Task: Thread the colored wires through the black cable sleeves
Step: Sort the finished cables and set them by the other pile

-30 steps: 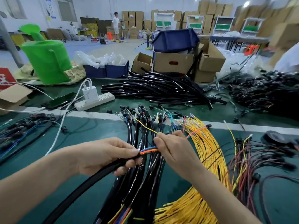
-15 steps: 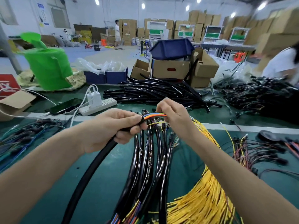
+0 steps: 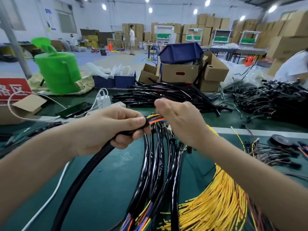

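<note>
While my left hand (image 3: 106,129) grips the bendy black sleeve (image 3: 85,170) at its mouth above the surface (image 3: 108,189), the thin wires (image 3: 155,120) leaving it look floppy, so I'd pinch them close in; on my right hand (image 3: 181,122) the fingers are hidden, grip unclear.

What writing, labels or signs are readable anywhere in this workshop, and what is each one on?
"区", in white on the red sign at the left edge; the character before it is cut by the edge of the picture and cannot be read for sure.
The blue poster on the back wall: print too small to read.
The cardboard boxes: no legible print.
</note>
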`<action>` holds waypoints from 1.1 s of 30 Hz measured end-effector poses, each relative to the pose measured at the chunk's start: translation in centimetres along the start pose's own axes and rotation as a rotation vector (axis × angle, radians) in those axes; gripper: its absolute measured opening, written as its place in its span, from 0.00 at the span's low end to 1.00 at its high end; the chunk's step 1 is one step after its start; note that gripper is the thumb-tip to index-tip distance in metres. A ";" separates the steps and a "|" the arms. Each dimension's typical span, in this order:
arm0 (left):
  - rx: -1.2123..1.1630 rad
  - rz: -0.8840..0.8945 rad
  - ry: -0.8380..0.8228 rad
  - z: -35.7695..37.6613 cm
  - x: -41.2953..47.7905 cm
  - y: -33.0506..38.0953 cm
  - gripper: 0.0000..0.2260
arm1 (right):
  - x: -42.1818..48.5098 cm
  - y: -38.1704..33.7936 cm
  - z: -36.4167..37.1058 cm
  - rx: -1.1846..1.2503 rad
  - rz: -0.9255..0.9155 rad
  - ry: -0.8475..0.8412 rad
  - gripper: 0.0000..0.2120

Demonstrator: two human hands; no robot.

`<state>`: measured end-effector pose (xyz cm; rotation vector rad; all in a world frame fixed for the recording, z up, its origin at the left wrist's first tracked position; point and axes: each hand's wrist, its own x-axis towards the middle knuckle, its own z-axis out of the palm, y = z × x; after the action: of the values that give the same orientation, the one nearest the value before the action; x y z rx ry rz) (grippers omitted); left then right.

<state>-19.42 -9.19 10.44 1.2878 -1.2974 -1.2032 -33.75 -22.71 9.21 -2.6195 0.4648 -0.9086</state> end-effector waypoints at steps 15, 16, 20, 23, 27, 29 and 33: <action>0.267 -0.092 0.019 2.1 2.5 -1.5 0.12 | -2.7 0.5 1.3 -0.309 -0.127 -0.013 0.14; 0.275 -0.093 0.020 2.1 2.7 -1.5 0.12 | -2.6 0.6 1.5 -0.179 -0.078 -0.019 0.20; 0.294 -0.120 0.080 1.1 2.6 -1.7 0.12 | -2.7 4.5 2.6 0.251 0.212 -0.116 0.36; 0.284 -0.156 0.100 0.3 2.4 -2.1 0.12 | -3.1 6.6 2.8 0.285 0.302 -0.122 0.35; 0.323 -0.194 0.083 0.3 2.3 -3.1 0.11 | -3.2 5.9 3.9 0.019 0.190 -0.119 0.32; 0.325 -0.213 0.075 0.4 2.4 -3.5 0.12 | -3.1 4.8 4.4 -0.088 0.111 -0.124 0.29; 0.329 -0.283 0.008 1.1 2.4 -4.5 0.13 | -3.6 2.8 5.6 -0.194 -0.020 -0.144 0.32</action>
<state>-20.11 -11.42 5.79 1.7587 -1.3799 -1.2053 -33.44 -22.67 1.97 -2.8447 0.5124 -0.7054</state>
